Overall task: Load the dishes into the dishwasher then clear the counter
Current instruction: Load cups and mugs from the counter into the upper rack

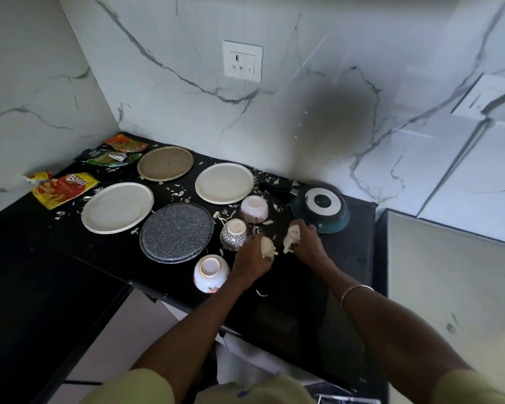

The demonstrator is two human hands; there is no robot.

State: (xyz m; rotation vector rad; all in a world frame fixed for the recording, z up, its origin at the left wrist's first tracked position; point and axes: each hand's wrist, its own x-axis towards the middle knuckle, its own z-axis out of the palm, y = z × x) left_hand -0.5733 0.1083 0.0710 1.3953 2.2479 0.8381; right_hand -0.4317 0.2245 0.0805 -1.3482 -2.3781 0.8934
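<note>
On the black counter [18,243] my left hand [250,259] grips a small cream cup [267,246], and my right hand [308,243] grips a second cream cup [292,234] beside it. Three upturned bowls stand close by: a floral one [254,208], a patterned one [233,234] and a floral one [210,272] near the front edge. Several plates lie to the left: a white plate [224,182], a brown plate [165,163], a white plate [117,207] and a speckled grey plate [177,231]. An upturned teal pan [321,208] sits at the right.
Snack wrappers lie at the back left: a red and yellow one [63,189] and green and orange ones [114,153]. Small white scraps [261,293] are scattered over the counter. A wall socket [242,61] is on the marble backsplash. A steel surface [449,275] adjoins the counter's right side.
</note>
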